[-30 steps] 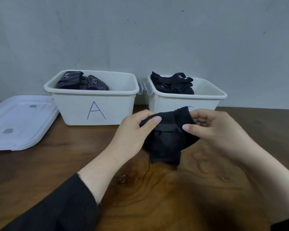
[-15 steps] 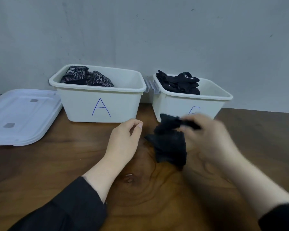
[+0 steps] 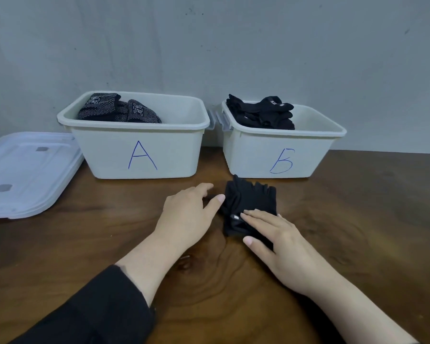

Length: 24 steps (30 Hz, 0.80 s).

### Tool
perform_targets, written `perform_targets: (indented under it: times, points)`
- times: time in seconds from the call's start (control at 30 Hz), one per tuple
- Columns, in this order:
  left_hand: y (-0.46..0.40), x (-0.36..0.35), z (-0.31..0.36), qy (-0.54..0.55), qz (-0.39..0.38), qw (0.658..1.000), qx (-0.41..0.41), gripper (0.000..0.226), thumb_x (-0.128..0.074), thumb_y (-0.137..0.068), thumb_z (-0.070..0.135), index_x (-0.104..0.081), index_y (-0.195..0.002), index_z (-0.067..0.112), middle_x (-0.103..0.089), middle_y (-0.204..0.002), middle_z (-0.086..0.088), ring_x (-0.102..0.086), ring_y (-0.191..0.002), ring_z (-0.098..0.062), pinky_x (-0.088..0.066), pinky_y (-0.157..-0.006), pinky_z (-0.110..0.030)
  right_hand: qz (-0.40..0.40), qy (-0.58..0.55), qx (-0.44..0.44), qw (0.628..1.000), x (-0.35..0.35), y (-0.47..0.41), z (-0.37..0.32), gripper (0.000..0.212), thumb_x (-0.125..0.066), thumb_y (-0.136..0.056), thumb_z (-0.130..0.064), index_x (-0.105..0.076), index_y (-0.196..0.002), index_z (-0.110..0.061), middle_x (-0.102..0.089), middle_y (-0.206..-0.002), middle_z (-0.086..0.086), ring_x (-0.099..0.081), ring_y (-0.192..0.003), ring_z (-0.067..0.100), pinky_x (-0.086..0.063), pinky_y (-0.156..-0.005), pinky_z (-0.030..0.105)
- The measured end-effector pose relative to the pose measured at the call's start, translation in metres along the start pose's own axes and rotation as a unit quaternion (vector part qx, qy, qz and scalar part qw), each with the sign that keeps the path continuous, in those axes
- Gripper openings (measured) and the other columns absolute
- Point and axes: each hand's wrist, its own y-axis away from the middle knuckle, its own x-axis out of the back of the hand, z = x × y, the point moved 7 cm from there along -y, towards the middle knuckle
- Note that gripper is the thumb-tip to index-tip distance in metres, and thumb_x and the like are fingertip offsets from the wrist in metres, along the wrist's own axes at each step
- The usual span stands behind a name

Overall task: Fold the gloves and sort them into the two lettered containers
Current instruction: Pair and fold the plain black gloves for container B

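At the far left a white lid (image 3: 27,170) lies flat on the tabletop (image 3: 358,232), beside container A (image 3: 139,147), which holds grey-patterned gloves (image 3: 117,111) at its left end. The left hand (image 3: 186,214), which a second ago pinched the black glove (image 3: 248,202) in the air together with the other, has let go: its grip is now loose and spread, thumb tip just touching the glove's left edge. The glove itself has come down onto the tabletop, just in front of container B (image 3: 281,155), and the right hand (image 3: 281,242) has changed from pinching to pressing, its fingers straight and flat on the near half. This suggests the fold is being flattened and the drop into a container is near. The glove looks like a compact, plain black bundle, finger ends ruffled at the far edge, a small pale tag by the right fingertips; it matches the black gloves (image 3: 263,115) piled in container B, so that is likely its place.
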Motion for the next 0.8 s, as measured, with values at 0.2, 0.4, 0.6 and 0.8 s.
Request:
perform_targets:
  times: [0.2, 0.4, 0.6, 0.8]
  points:
    - [-0.009, -0.016, 0.010, -0.009, -0.008, 1.000, 0.028, 0.063, -0.034, -0.095, 0.067, -0.037, -0.148, 0.033, -0.056, -0.137, 0.013, -0.049, -0.129, -0.011, -0.028, -0.117, -0.045, 0.016, -0.046, -0.006, 0.999, 0.002, -0.001, -0.001, 0.058, -0.027, -0.097, -0.060, -0.046, -0.148, -0.041, -0.038, -0.152, -0.030, -0.020, -0.144, -0.014, -0.006, -0.123, 0.022]
    - [-0.010, -0.027, 0.021, -0.010, -0.024, 1.000, 0.009, 0.062, -0.055, -0.094, 0.047, -0.034, -0.151, 0.033, -0.056, -0.133, 0.012, -0.050, -0.125, -0.010, -0.022, -0.119, -0.044, 0.035, -0.088, -0.018, 0.995, 0.004, -0.001, -0.001, 0.047, -0.035, -0.100, -0.054, -0.061, -0.136, -0.040, -0.049, -0.142, -0.031, -0.032, -0.138, -0.015, -0.020, -0.119, 0.017]
    - [-0.005, -0.023, 0.022, 0.092, -0.017, 0.996, -0.013, 0.057, -0.057, -0.094, 0.022, -0.040, -0.147, 0.036, -0.062, -0.120, 0.012, -0.055, -0.114, -0.008, -0.039, -0.109, -0.036, 0.154, -0.152, -0.102, 0.971, 0.015, -0.002, 0.013, 0.021, -0.064, -0.096, -0.041, -0.069, -0.115, -0.035, -0.053, -0.126, -0.028, -0.049, -0.118, -0.010, -0.036, -0.091, 0.004]
    - [0.000, -0.013, 0.031, 0.305, -0.037, 0.951, -0.040, 0.057, -0.060, -0.094, 0.010, -0.045, -0.141, 0.039, -0.065, -0.098, 0.010, -0.062, -0.097, -0.002, -0.045, -0.086, -0.014, 0.157, -0.420, -0.198, 0.872, 0.020, -0.007, 0.027, 0.065, -0.078, -0.088, -0.026, -0.047, -0.146, -0.031, -0.062, -0.131, -0.018, -0.060, -0.120, 0.001, -0.047, -0.104, 0.027]
